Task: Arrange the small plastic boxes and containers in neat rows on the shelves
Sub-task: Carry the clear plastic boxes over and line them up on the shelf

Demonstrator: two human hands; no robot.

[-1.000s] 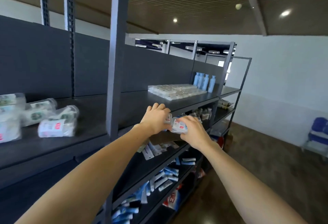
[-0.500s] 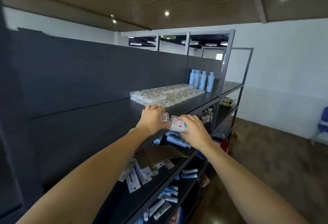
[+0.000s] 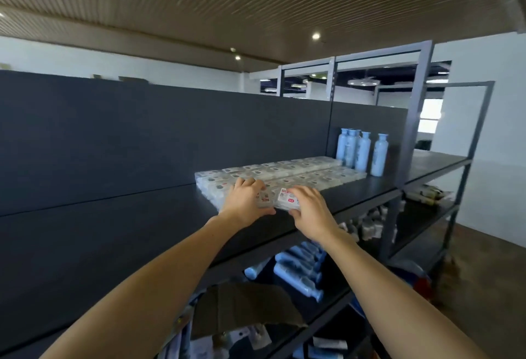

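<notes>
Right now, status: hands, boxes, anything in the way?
Left hand grips one small clear box, right hand another. Both at the near end of the box rows on the top shelf. Nothing blocking.

**Top shelf, near to far**

On shelf (image 3: 142, 230): boxes (image 3: 284, 173) in rows at centre, bottles (image 3: 361, 150) just beyond at 2 o'clock. At rows' near edge: left hand (image 3: 244, 202) at 11, right hand (image 3: 310, 210) at 1, a box (image 3: 287, 199) between. Below, at 6: tubes (image 3: 299, 270), cardboard (image 3: 242, 310) nearer.
</notes>
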